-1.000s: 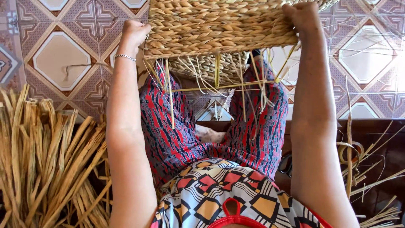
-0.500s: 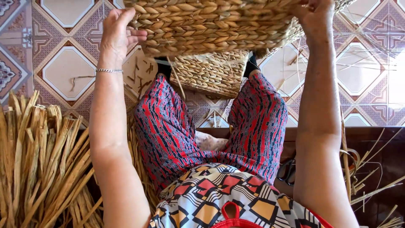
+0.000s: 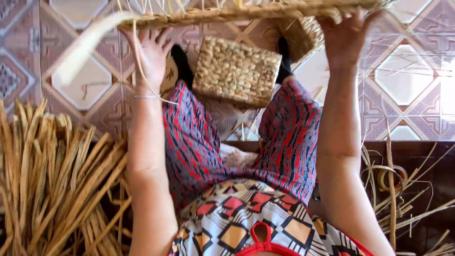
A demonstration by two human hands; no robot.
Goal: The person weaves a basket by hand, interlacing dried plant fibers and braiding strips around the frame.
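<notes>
Overhead, in the head view, a half-woven straw basket (image 3: 246,12) is held up at the top edge of the frame, its rim gripped by the left hand (image 3: 151,54) at one end and the right hand (image 3: 346,40) at the other, fingers curled over the braid. Below it, a smaller woven basket (image 3: 237,71) is seen resting between the patterned trouser legs (image 3: 189,142), with a bundle of dried reeds (image 3: 52,185) lying beside the left arm. Judged by its look, the held piece is light, springy and somewhat brittle at its loose strands, and is best taken by the thick braided rim.
</notes>
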